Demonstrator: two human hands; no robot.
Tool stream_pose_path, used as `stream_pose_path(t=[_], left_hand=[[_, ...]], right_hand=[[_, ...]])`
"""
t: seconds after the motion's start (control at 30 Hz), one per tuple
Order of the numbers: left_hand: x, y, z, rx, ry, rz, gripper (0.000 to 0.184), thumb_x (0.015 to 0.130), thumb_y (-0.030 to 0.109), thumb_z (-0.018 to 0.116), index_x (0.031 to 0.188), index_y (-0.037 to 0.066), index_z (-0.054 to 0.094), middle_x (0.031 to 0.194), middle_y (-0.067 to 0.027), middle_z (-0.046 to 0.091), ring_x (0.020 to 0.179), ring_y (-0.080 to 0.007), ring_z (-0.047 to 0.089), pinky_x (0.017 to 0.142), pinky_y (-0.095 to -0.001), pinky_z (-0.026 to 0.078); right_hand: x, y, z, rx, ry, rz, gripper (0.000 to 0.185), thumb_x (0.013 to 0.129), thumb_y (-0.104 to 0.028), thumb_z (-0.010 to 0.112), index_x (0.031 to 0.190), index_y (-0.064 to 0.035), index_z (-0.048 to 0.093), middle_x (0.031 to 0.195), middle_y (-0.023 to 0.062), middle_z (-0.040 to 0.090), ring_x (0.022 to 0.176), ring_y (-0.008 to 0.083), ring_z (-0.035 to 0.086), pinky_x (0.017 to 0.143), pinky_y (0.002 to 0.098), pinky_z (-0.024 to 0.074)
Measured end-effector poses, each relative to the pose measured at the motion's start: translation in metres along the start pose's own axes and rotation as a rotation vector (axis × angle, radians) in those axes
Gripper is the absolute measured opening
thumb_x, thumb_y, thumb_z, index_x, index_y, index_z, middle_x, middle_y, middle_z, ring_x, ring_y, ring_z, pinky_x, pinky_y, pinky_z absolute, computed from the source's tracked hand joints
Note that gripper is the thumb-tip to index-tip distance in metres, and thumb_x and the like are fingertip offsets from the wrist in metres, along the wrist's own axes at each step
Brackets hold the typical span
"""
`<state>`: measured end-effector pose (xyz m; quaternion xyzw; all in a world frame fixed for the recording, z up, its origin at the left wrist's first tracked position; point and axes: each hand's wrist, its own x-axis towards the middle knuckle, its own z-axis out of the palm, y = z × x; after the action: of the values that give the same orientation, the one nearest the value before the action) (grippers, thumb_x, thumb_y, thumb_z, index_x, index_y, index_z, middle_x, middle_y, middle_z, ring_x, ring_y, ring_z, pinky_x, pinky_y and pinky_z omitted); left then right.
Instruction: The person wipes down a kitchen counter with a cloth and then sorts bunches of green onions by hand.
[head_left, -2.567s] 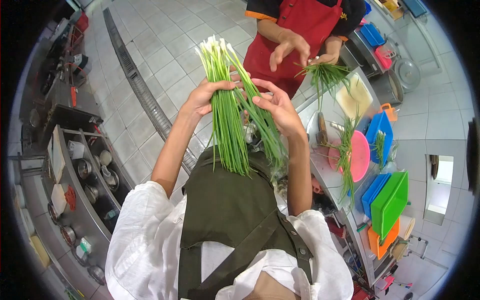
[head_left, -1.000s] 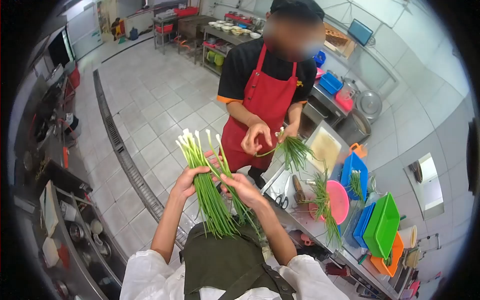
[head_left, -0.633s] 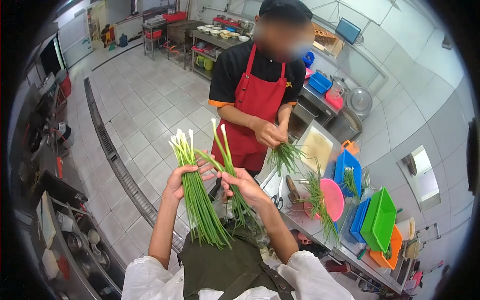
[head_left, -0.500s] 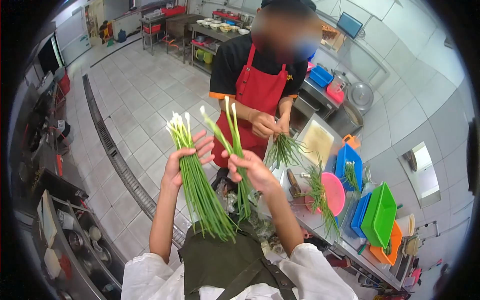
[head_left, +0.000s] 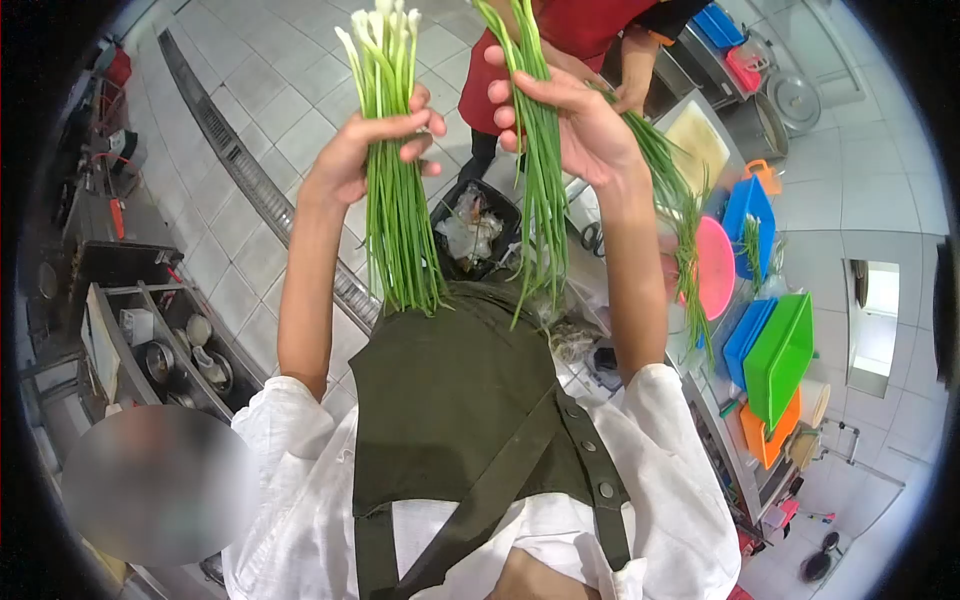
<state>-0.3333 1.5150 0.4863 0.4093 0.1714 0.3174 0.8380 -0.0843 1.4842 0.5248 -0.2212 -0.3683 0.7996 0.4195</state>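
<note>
My left hand (head_left: pixel 350 160) is closed around a thick bunch of scallions (head_left: pixel 395 230), white root ends up and green tips hanging to my apron. Level with it, my right hand (head_left: pixel 585 120) grips a smaller bunch of scallions (head_left: pixel 540 190) between thumb and fingers. The white ends of that bunch run out of the top of the view. A gap separates the two bunches. Beyond my right hand, a co-worker's hand (head_left: pixel 635 70) is at more green stalks (head_left: pixel 655 150), partly hidden by my forearm.
A bin (head_left: pixel 475 235) with plastic waste stands on the floor between the bunches. On the right-hand counter are a pink basin (head_left: pixel 712 265), a blue tray (head_left: pixel 742 215), a green basket (head_left: pixel 780 360), an orange basket (head_left: pixel 770 435) and a cutting board (head_left: pixel 698 145). Metal shelving (head_left: pixel 150 310) stands left.
My view has tilted down, so both hands and bunches appear higher. The bunches hang more upright and farther apart. The co-worker's head has left the view.
</note>
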Motion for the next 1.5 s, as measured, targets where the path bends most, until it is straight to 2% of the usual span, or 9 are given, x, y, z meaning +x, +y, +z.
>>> stream_pose_path(t=[0.3,0.43,0.57,0.6,0.97,1.13,1.37,1.43,1.5], left_hand=[[0.024,-0.029,0.042,0.121,-0.108,-0.117,0.019,0.088,0.016,0.066,0.09,0.014,0.047,0.094,-0.009,0.063,0.051,-0.0003,0.039,0.056,-0.0221,0.046],[0.055,-0.056,0.094,0.283,-0.271,-0.21,0.042,0.087,0.023,0.069,0.119,0.001,0.053,0.106,-0.0175,0.066,0.048,-0.0006,0.036,0.055,-0.0204,0.045],[0.094,-0.106,0.158,0.211,-0.47,-0.378,0.056,0.085,0.027,0.071,0.128,-0.002,0.05,0.093,-0.0086,0.066,0.051,-0.0005,0.038,0.053,-0.02,0.042],[0.1,-0.118,0.177,0.204,-0.484,-0.414,0.055,0.089,0.022,0.066,0.132,-0.005,0.044,0.062,0.0038,0.051,0.046,-0.0005,0.038,0.049,-0.0195,0.04],[0.15,-0.206,0.308,0.037,-0.527,-0.591,0.046,0.086,0.015,0.066,0.126,-0.003,0.052,0.105,-0.01,0.069,0.046,0.0017,0.038,0.047,-0.0149,0.038],[0.139,-0.2,0.3,0.138,-0.674,-0.613,0.041,0.09,0.019,0.06,0.125,-0.001,0.052,0.117,-0.0177,0.064,0.046,0.0012,0.036,0.048,-0.0159,0.039],[0.122,-0.148,0.213,-0.268,-0.243,-0.417,0.038,0.095,0.012,0.049,0.132,0.004,0.045,0.109,-0.0135,0.065,0.044,-0.0005,0.035,0.048,-0.0188,0.039],[0.125,-0.133,0.218,-0.308,-0.132,-0.356,0.039,0.098,0.012,0.044,0.135,0.004,0.043,0.098,-0.0074,0.064,0.043,-0.0006,0.034,0.046,-0.0178,0.038],[0.134,-0.126,0.223,-0.379,-0.128,-0.247,0.039,0.099,0.014,0.045,0.137,0.005,0.042,0.093,-0.0021,0.061,0.045,-0.0011,0.036,0.047,-0.0175,0.039]], right_hand=[[-0.06,-0.011,0.003,0.023,0.173,-0.107,0.038,0.095,-0.015,0.053,0.129,-0.0003,0.042,0.116,0.0198,0.06,0.109,0.0302,0.061,0.089,0.0445,0.0541],[-0.125,-0.031,-0.021,0.028,0.278,-0.24,0.039,0.094,-0.013,0.054,0.129,-0.0004,0.042,0.116,0.021,0.059,0.108,0.0299,0.061,0.09,0.0431,0.0546],[-0.194,-0.051,-0.039,-0.056,0.537,-0.483,0.037,0.096,-0.008,0.049,0.132,0.0012,0.041,0.115,0.0176,0.06,0.106,0.0267,0.062,0.09,0.043,0.0553],[-0.211,-0.055,-0.044,-0.081,0.6,-0.528,0.037,0.096,-0.009,0.05,0.13,0.0005,0.041,0.116,0.0192,0.059,0.106,0.0287,0.062,0.091,0.0444,0.0547],[-0.398,-0.075,-0.071,-0.113,1.003,-0.794,0.039,0.093,-0.005,0.053,0.13,-0.0023,0.041,0.117,0.0179,0.057,0.108,0.0306,0.06,0.096,0.0484,0.0512],[-0.45,-0.047,-0.1,-0.048,1.006,-0.75,0.031,0.095,-0.008,0.049,0.126,-0.006,0.044,0.086,0.0034,0.055,0.065,0.0131,0.053,0.057,0.0281,0.048],[-0.499,-0.055,-0.172,0.008,1.215,-0.617,0.024,0.093,-0.008,0.048,0.117,-0.0067,0.048,0.074,-0.0004,0.048,0.052,0.006,0.039,0.043,0.0192,0.0302],[-0.516,-0.084,-0.252,0.046,0.997,-0.458,0.026,0.093,-0.01,0.048,0.119,-0.006,0.049,0.083,0.0029,0.056,0.057,0.0089,0.047,0.047,0.0177,0.04],[-0.502,-0.104,-0.315,0.084,1.372,-0.357,0.033,0.094,-0.022,0.049,0.122,-0.005,0.05,0.101,0.0123,0.063,0.072,0.0191,0.061,0.058,0.0309,0.0534]])
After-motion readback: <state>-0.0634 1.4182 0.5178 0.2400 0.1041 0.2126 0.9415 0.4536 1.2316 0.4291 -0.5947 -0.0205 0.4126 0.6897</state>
